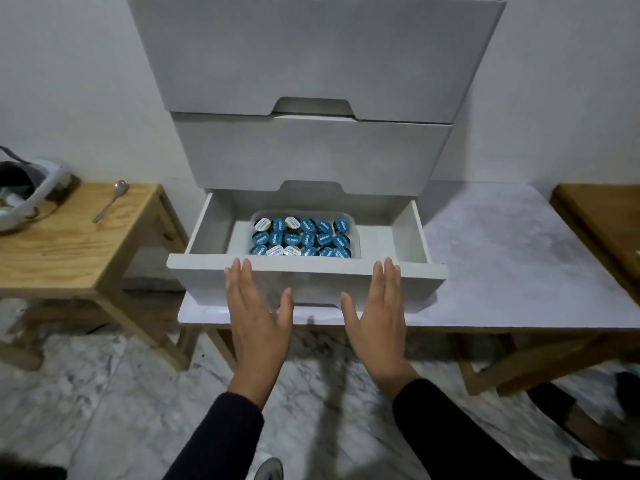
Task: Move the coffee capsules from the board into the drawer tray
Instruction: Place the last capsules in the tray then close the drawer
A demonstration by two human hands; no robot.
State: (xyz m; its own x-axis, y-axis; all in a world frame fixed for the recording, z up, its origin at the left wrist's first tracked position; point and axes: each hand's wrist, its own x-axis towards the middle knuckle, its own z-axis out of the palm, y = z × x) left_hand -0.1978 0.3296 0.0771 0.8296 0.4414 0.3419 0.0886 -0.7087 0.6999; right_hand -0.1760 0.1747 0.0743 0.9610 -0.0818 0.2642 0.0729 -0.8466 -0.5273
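The bottom drawer (207, 233) of a white cabinet stands pulled open. Inside it a clear plastic tray (355, 221) holds several coffee capsules (303, 237), most with blue lids, a few with white ones. My left hand (258, 317) lies flat against the drawer's front panel, fingers together and pointing up. My right hand (379, 313) rests flat on the same panel further right. Both hands hold nothing. No board with capsules shows in this view.
The cabinet stands on a pale marbled table (502, 271). A wooden side table (69, 247) at the left carries a spoon (110, 204) and a white headset (24, 192). Another wooden surface (602, 223) is at the right edge. The floor below is marble.
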